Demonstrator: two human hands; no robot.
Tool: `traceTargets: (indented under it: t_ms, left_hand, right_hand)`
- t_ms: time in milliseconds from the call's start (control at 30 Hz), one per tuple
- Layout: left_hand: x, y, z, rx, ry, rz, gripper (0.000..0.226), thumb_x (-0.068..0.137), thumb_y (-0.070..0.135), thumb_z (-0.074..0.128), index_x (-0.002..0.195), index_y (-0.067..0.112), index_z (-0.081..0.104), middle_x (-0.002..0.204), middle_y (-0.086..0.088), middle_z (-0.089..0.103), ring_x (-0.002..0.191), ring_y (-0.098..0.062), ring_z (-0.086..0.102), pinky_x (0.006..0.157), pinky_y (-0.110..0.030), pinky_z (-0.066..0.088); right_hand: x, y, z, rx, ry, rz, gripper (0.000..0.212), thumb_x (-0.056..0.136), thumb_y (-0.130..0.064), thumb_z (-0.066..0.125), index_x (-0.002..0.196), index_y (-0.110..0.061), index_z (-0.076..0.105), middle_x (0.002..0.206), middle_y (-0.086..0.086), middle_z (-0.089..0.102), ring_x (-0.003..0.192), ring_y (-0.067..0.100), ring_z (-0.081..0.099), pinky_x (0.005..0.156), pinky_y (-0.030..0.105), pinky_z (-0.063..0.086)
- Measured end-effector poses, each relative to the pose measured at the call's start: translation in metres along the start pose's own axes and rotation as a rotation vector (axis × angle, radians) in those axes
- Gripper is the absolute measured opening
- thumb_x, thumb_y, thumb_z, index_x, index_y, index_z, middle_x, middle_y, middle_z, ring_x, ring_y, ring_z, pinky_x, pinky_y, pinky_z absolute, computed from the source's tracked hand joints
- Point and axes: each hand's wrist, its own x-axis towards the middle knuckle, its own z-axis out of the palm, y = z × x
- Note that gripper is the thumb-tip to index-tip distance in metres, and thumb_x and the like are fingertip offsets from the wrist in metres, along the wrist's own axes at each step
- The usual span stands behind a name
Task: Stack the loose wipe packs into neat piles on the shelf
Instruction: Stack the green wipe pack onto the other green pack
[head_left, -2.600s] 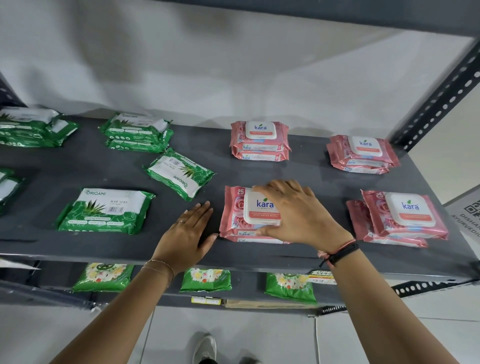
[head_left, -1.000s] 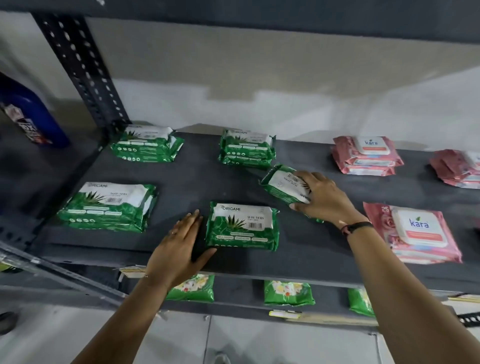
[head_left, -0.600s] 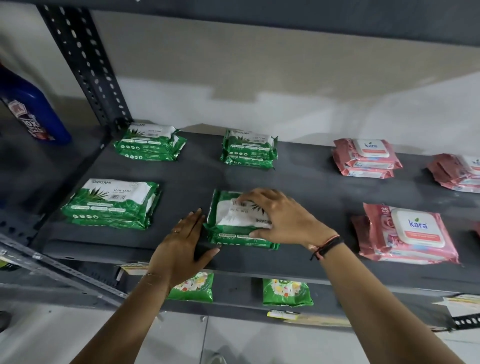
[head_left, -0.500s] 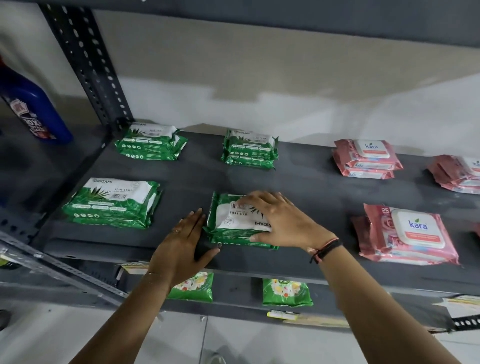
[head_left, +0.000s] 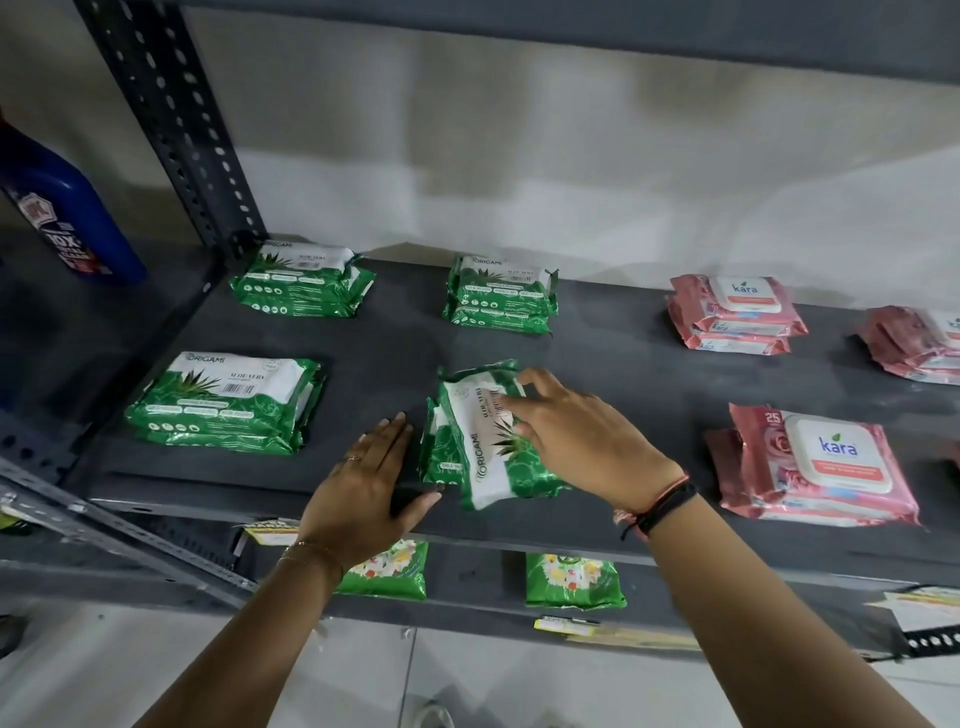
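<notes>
Recorded at shelf (head_left: 613, 364) front, six o'clock: top green pack (head_left: 485, 462) lying skewed across lower green pack (head_left: 440, 457). Found right hand (head_left: 582, 441) laid on the top pack, fingers spread and nearly straight. Found left hand (head_left: 363, 483) flat on the shelf, fingers straight, just at nine o'clock of that pile. Noted hands apart. Noted green piles (head_left: 228, 400) at nine to twelve o'clock, pink piles (head_left: 821, 467) at one to three.

To my left a blue bottle (head_left: 67, 218) with a red-and-white label stands upright, just beside the dark perforated post (head_left: 176, 130). A pale wall (head_left: 571, 156) runs behind. Below me, on the lower shelf (head_left: 478, 571), lie the left flowered packet (head_left: 387, 569) and the right flowered packet (head_left: 574, 582), apart. A yellow tag (head_left: 566, 623) sits under the right one.
</notes>
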Motion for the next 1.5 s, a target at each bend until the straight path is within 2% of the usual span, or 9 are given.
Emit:
traceTargets:
  t_ms: [100,233,333,433,567,733,800,1000,1500]
  left_hand:
    - [0.0,0.001,-0.002,-0.005,-0.001,0.007,0.092,0.081,0.071,0.015,0.13,-0.003,0.037,0.14,-0.02,0.038,0.128,-0.033,0.034,0.103,-0.046,0.03]
    - [0.0,0.002,-0.002,-0.016,0.01,0.008,0.094,0.079,0.072,0.013,0.13,-0.003,0.036,0.141,-0.019,0.036,0.129,-0.033,0.032,0.104,-0.046,0.029]
    - [0.0,0.001,-0.002,-0.025,0.011,0.011,0.096,0.078,0.074,0.01,0.131,-0.002,0.035,0.141,-0.019,0.035,0.13,-0.033,0.031,0.104,-0.045,0.028]
    - [0.0,0.001,-0.002,-0.027,0.014,0.007,0.093,0.08,0.072,0.014,0.129,-0.003,0.039,0.139,-0.021,0.039,0.127,-0.035,0.035,0.102,-0.047,0.03]
    - [0.001,0.001,-0.001,-0.028,-0.012,0.0,0.089,0.083,0.068,0.016,0.126,-0.005,0.042,0.132,-0.026,0.046,0.122,-0.04,0.041,0.098,-0.052,0.033]
    - [0.001,-0.003,0.002,-0.024,-0.033,0.0,0.089,0.082,0.068,0.016,0.13,-0.004,0.037,0.134,-0.025,0.043,0.125,-0.039,0.037,0.101,-0.052,0.032]
    - [0.001,-0.004,0.003,-0.028,-0.035,0.0,0.088,0.082,0.068,0.017,0.131,-0.003,0.036,0.136,-0.024,0.042,0.126,-0.038,0.036,0.102,-0.052,0.031]
    - [0.001,-0.002,0.001,-0.03,-0.015,0.01,0.087,0.082,0.07,0.018,0.133,0.001,0.033,0.14,-0.019,0.038,0.129,-0.034,0.033,0.103,-0.047,0.029]
    - [0.0,-0.001,0.001,-0.008,-0.001,0.014,0.087,0.082,0.07,0.018,0.133,0.001,0.033,0.139,-0.019,0.04,0.127,-0.035,0.035,0.1,-0.046,0.026]
  right_hand:
    - [0.003,0.004,-0.005,-0.149,0.021,-0.135,0.078,0.074,0.018,0.04,0.138,-0.025,0.025,0.151,0.009,0.02,0.128,0.03,0.037,0.103,0.043,0.033]
    - [0.009,0.006,-0.002,-0.245,-0.092,-0.274,0.088,0.076,0.021,0.034,0.141,-0.03,0.005,0.156,0.004,0.0,0.142,0.022,0.006,0.116,0.045,0.006]
    - [0.009,0.008,0.001,-0.217,-0.113,-0.248,0.083,0.078,0.011,0.043,0.141,-0.031,0.008,0.156,0.003,0.006,0.14,0.023,0.014,0.115,0.044,0.01]
    - [0.009,0.006,0.001,-0.199,-0.083,-0.157,0.079,0.076,-0.025,0.063,0.139,-0.028,0.017,0.149,0.008,0.023,0.131,0.027,0.028,0.107,0.042,0.024]
    - [0.009,-0.007,0.005,-0.22,0.015,-0.022,0.084,0.07,-0.06,0.058,0.133,-0.012,0.03,0.132,0.012,0.037,0.118,0.03,0.038,0.099,0.042,0.033]
    - [0.012,-0.001,0.009,-0.175,-0.085,-0.119,0.094,0.073,-0.045,0.066,0.141,-0.018,0.008,0.152,0.009,0.013,0.138,0.026,0.015,0.113,0.053,0.009]
    - [0.014,0.003,0.008,-0.151,-0.088,-0.137,0.09,0.075,-0.037,0.065,0.141,-0.022,0.006,0.149,0.008,0.021,0.137,0.025,0.018,0.114,0.055,0.004]
    - [0.015,0.0,0.014,-0.127,0.034,-0.037,0.086,0.072,-0.053,0.061,0.139,-0.02,0.018,0.132,0.007,0.045,0.121,0.028,0.04,0.103,0.045,0.031]
    - [0.009,0.009,0.015,-0.034,0.012,-0.056,0.087,0.072,-0.05,0.064,0.139,-0.027,0.015,0.134,0.001,0.046,0.122,0.026,0.042,0.101,0.043,0.033]
